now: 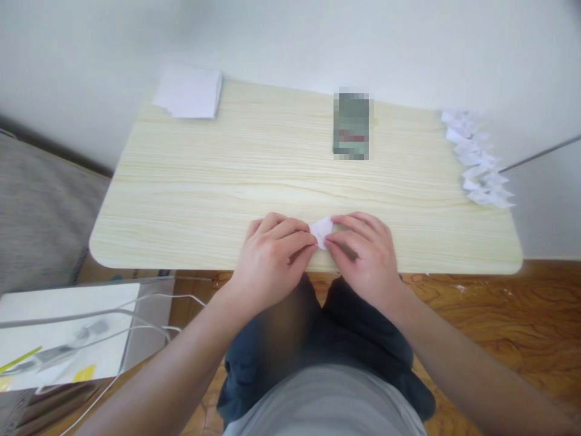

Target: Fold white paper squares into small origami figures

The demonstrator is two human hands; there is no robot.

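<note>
A small folded piece of white paper (322,231) is between my two hands, just above the front edge of the table. My left hand (278,251) pinches its left side between thumb and fingers. On the other side, my right hand (365,248) grips the paper's right edge, thumb and index finger near its lower corner. Creases show on the paper, but the fingertips cover parts of its outline.
The pale wood-grain table (254,175) carries a stack of white paper sheets (193,94) at the back left. A pixelated dark rectangular object (351,126) lies at the back. Several folded white paper pieces (476,157) line the right edge. Cables (154,297) run over a white box (68,333) at lower left.
</note>
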